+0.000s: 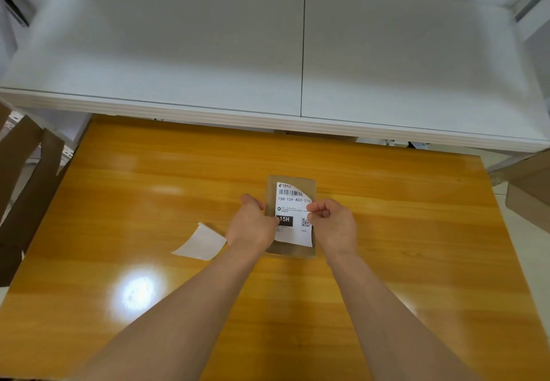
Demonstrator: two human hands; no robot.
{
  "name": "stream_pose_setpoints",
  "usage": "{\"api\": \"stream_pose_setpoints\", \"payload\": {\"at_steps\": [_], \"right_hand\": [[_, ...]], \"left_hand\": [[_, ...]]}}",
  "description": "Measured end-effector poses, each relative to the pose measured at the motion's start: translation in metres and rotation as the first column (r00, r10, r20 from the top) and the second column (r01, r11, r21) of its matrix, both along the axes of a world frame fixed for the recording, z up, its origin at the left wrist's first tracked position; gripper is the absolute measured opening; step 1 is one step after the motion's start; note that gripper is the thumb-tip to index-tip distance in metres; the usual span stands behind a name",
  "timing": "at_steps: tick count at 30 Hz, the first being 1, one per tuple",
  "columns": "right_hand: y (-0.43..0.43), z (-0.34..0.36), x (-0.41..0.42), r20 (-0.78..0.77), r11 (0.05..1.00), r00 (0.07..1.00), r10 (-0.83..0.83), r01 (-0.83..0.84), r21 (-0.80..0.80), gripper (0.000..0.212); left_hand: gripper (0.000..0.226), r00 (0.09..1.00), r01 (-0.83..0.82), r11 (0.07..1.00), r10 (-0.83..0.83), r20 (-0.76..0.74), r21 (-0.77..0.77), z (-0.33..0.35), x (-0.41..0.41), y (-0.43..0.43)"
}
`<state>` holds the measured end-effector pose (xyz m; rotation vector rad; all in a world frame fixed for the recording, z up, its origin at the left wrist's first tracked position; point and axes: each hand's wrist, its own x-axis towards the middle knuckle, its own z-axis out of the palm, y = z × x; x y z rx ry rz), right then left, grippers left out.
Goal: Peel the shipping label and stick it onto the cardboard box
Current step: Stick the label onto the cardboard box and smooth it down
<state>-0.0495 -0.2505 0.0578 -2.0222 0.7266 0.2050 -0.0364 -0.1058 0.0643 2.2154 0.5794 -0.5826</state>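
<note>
A white shipping label (293, 209) with a barcode, the code 15H-159-A03-210 and a QR mark hangs over a small flat brown cardboard box (290, 253) in the middle of the table. Its top right corner curls down. My left hand (253, 224) pinches the label's left edge near the black 15H block. My right hand (331, 223) pinches the right edge beside the QR mark. Whether the label touches the box I cannot tell. A white backing sheet (201, 243), curled at one edge, lies on the table left of my left hand.
The yellow wooden table (387, 231) runs wide on both sides of the box. A white shelf (268, 118) overhangs its far edge. Brown cardboard pieces (26, 178) lean at the left, and another cardboard piece (526, 193) stands at the right edge.
</note>
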Motion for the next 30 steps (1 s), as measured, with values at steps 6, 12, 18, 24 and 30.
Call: {"api": "stream_pose_setpoints", "payload": {"at_steps": [6,12,18,24,30], "right_hand": [[0.0004,-0.0013,0.0,-0.003,1.0,1.0,-0.002,0.002,0.004,0.022],[0.0009,-0.0024,0.0002,-0.008,1.0,1.0,0.016,-0.016,-0.009,0.022],[0.0008,-0.0032,0.0004,-0.008,1.0,1.0,0.022,-0.022,-0.013,0.022],[0.0,-0.0045,0.0015,-0.008,0.999,0.999,0.036,-0.036,-0.029,0.022],[0.0013,-0.0062,0.002,-0.014,0.999,0.999,0.034,-0.035,-0.033,0.023]], "left_hand": [[0.037,1.0,0.001,1.0,-0.001,-0.015,0.025,0.0003,0.001,-0.0008],[0.039,1.0,-0.001,0.999,0.002,-0.024,0.038,0.0006,0.0021,-0.0018],[0.042,1.0,0.014,0.998,-0.013,-0.027,0.053,0.0022,0.0036,-0.0036],[0.043,0.999,0.015,0.998,-0.013,-0.032,0.057,0.005,0.0029,-0.0049],[0.043,0.999,0.04,0.995,-0.041,0.006,0.097,0.0074,0.0011,-0.0078]]}}
